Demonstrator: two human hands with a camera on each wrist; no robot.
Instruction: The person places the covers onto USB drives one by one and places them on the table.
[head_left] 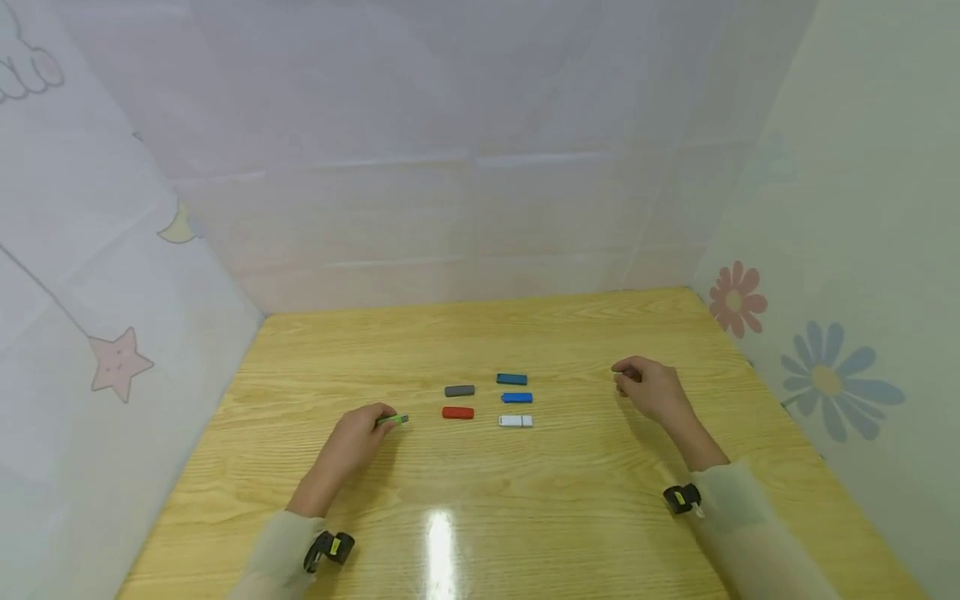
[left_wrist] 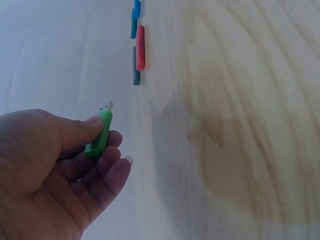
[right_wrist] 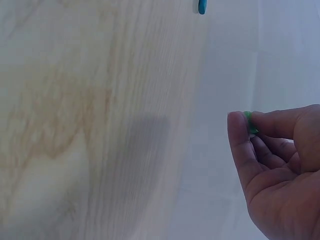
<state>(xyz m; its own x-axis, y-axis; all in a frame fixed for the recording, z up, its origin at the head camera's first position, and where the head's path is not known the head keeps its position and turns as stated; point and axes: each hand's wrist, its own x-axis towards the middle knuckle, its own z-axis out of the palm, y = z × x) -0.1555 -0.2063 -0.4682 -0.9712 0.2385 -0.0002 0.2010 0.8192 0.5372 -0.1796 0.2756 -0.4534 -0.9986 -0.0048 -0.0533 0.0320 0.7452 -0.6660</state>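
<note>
In the left wrist view my left hand (left_wrist: 55, 165) pinches a green USB stick (left_wrist: 101, 132) between thumb and fingers. Its bare metal plug points away from the hand. Off to the right side of the table, my right hand (head_left: 651, 390) is raised over the wood. The right wrist view shows a small green cap (right_wrist: 250, 122) pinched between its thumb and forefinger, mostly hidden by them. Between the hands lie a grey USB stick (head_left: 460, 391), a red one (head_left: 457, 412), a dark blue one (head_left: 512, 379), a bright blue one (head_left: 517, 397) and a white one (head_left: 515, 421).
The wooden table (head_left: 480, 483) runs back to a pale covered wall (head_left: 450, 208). Side walls with a star (head_left: 120, 363) and flower prints (head_left: 827, 381) flank it. Each wrist carries a small black camera.
</note>
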